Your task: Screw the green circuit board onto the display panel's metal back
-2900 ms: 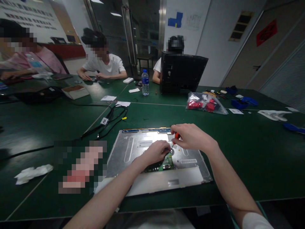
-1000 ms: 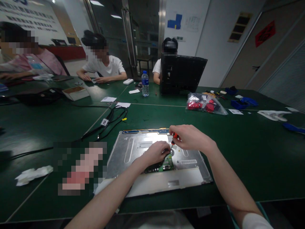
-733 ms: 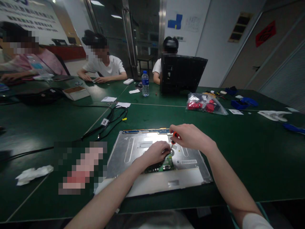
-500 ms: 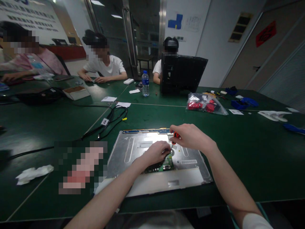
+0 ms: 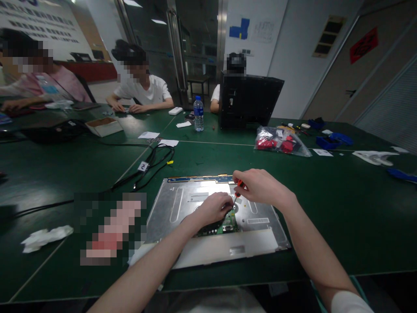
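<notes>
A silver metal display panel (image 5: 176, 204) lies back side up on the table in front of me. On it sits a green circuit board (image 5: 230, 224), partly covered by my left hand. My right hand (image 5: 257, 184) grips a screwdriver (image 5: 239, 187) with a red and black handle, its shaft slanting down to the board's upper edge. Beside the screwdriver's tip, my left hand (image 5: 216, 206) has its fingers curled and pressed together; what they hold, if anything, is hidden. A blue circuit strip (image 5: 195, 179) runs along the panel's far edge.
Black cables (image 5: 153, 165) lie to the left, and a crumpled tissue (image 5: 47, 237) nearer me. Farther back stand a water bottle (image 5: 198, 115) and a black monitor (image 5: 250, 102). A plastic bag with red parts (image 5: 282, 141) lies right of centre. Several people sit across the table.
Both my hands and the screwdriver stay almost where they were. Across the table, the head behind the monitor has shifted slightly to the right.
</notes>
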`<state>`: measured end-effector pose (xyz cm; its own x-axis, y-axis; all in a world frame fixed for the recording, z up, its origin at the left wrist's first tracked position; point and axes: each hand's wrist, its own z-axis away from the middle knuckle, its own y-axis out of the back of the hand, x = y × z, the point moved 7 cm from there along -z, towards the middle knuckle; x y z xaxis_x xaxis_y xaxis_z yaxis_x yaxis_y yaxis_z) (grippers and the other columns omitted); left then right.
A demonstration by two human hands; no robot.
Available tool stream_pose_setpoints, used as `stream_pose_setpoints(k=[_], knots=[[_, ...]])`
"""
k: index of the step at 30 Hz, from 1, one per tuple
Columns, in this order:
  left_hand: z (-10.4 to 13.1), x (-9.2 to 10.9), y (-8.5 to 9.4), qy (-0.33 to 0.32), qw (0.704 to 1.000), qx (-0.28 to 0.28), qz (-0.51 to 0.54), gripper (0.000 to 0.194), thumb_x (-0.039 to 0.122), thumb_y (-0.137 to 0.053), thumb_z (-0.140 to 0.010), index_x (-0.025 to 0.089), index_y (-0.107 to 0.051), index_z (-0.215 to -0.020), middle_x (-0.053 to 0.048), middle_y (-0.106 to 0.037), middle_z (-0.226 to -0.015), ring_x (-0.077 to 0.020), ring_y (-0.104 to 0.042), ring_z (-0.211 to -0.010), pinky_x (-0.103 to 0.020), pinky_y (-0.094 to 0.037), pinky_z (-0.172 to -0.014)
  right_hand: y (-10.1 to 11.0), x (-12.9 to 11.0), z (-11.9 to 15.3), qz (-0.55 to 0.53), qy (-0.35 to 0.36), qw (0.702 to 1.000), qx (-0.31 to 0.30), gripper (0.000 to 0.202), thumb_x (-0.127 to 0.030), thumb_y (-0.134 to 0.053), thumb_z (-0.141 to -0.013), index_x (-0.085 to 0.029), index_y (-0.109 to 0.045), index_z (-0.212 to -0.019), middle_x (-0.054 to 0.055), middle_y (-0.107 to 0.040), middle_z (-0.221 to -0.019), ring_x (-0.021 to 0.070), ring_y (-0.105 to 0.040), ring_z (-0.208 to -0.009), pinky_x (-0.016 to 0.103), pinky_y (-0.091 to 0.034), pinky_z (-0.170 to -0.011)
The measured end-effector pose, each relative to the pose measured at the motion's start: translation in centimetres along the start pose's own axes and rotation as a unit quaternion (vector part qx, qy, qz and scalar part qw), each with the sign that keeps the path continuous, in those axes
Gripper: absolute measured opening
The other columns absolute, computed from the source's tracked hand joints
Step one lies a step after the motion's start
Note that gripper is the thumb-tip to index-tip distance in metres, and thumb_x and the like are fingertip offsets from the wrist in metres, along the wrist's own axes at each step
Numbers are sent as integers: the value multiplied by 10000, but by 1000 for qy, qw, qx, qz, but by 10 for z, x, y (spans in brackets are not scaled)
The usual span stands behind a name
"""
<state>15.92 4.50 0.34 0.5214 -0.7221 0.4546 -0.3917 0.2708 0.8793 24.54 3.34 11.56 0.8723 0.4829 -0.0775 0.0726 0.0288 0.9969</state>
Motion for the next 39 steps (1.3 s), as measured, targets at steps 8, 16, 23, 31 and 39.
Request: stream_pose_setpoints(k=[8, 16, 23, 31, 39], knots=[[0, -1, -2, -2, 1000, -2, -4, 133, 109, -534, -815, 172, -650, -823, -42, -666, -824, -178, -599, -768, -251, -417, -691, -1, 0, -3, 18, -4, 1000, 11, 183, -386, -573, -865, -227, -566, -954, 18, -659, -765, 171, -596, -665, 248, -261, -528], [-1, 0, -1, -5, 1000, -7, 12, 173, 99, -520, -806, 178, -669, -844, -44, -676, -845, -175, -606, -778, -253, -433, -714, 2, -3, 4, -28, 28, 999, 6, 170, -193, -557, -813, -207, -512, -976, 20, -649, -891, 150, -571, -724, 249, -294, -562], [0, 0, -1, -2, 1000, -3, 3, 159, 102, -521, -802, 176, -661, -815, -36, -669, -794, -169, -597, -733, -253, -426, -692, 0, -4, 0, -5, 9, 1000, 9, 95, -222, -541, -862, -216, -511, -952, 19, -648, -888, 149, -573, -718, 248, -295, -550], [0, -2, -1, -3, 1000, -1, 2, 144, 108, -531, -807, 172, -658, -826, -44, -675, -836, -173, -605, -761, -250, -424, -686, -1, -1, -3, 26, 3, 999, 18, 146, -366, -556, -881, -221, -551, -888, 11, -650, -770, 158, -578, -662, 255, -256, -529], [0, -3, -4, -6, 1000, -4, 1, 134, 108, -538, -801, 174, -653, -825, -41, -670, -835, -178, -603, -775, -256, -428, -709, -1, -7, 1, -26, 38, 999, 7, 195, -201, -548, -835, -223, -523, -1028, 23, -651, -940, 155, -581, -768, 250, -308, -593]])
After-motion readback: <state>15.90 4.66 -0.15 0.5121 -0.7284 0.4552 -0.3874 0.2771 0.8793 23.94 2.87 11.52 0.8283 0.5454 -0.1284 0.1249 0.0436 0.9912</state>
